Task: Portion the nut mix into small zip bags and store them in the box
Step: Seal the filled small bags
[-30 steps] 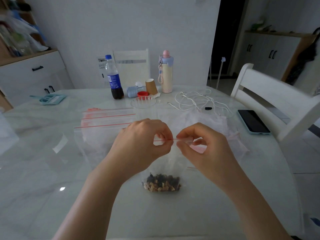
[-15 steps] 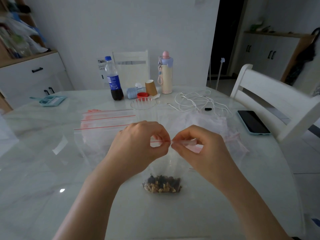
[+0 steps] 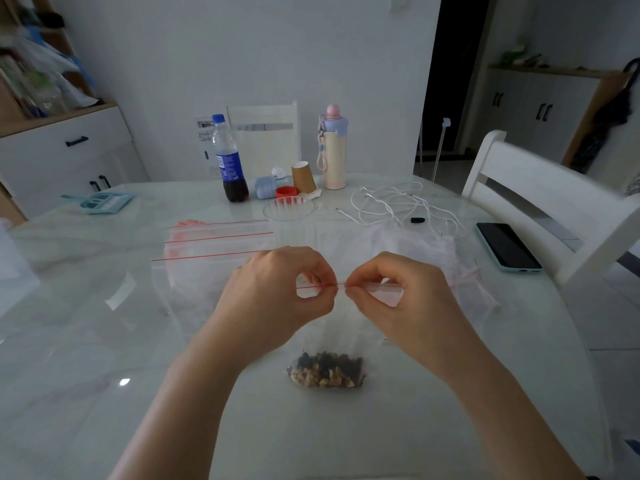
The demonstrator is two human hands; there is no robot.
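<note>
- L hand [image 3: 277, 292] – fingers curled, thumb + forefinger pinching the red zip strip [image 3: 317, 286] at top of the small zip bag [image 3: 327, 341], just left of centre.
- R hand [image 3: 391, 299] – same pinch on the strip, right beside the L fingertips; the two pinches nearly touch at approx the strip's middle.
- Bag hangs upright from the strip, held above the table [image 3: 86, 358]; its bottom seems to rest on or just over the tabletop, can't tell which.
- Nut mix [image 3: 325, 370] – dark + tan pieces bunched in the bag's bottom, near table edge, between the two forearms.
- Whether the zip is fully sealed: can't tell.
- Spare zip bags [image 3: 214, 244] w/ red strips lie flat in a stack, beyond and left of the L hand.
- Clear round container [image 3: 287, 209] w/ red lid [image 3: 286, 192] behind it, mid-table.
- Crumpled clear plastic bag [image 3: 415, 251] behind the R hand.
- Back row: cola bottle [image 3: 228, 161], brown paper cup [image 3: 303, 176] tilted, cream flask [image 3: 333, 150] w/ purple top.
- White cable [image 3: 391, 202] in a loose tangle right of centre; phone [image 3: 507, 247] face up nr the right edge, beside a white chair [image 3: 554, 188].
- Teal dustpan-like item [image 3: 100, 201] far left of table.
</note>
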